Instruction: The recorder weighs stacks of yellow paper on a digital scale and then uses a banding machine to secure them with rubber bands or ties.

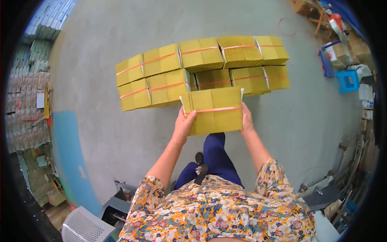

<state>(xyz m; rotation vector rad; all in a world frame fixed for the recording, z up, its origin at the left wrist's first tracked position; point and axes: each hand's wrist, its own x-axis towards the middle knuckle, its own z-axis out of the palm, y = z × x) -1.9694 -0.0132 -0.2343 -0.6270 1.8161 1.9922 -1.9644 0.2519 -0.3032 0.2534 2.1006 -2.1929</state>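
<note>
Between my hands I hold a bundle of yellow cardboard pieces, bound across its middle by a pinkish-red strap, with white bits at both upper corners. My left hand grips its left end, thumb on the front face. Around the right end my right hand is closed, its fingers partly hidden behind. Just beyond stands a stack of similar strapped yellow bundles in two long rows. The held bundle overlaps the near row in view, where a darker bundle sits further back; whether they touch I cannot tell.
Grey floor surrounds the stack, with a blue painted strip at left. Piled flat cardboard lines the left side. A blue plastic stool and cartons stand at right. Machine parts sit near me at lower left.
</note>
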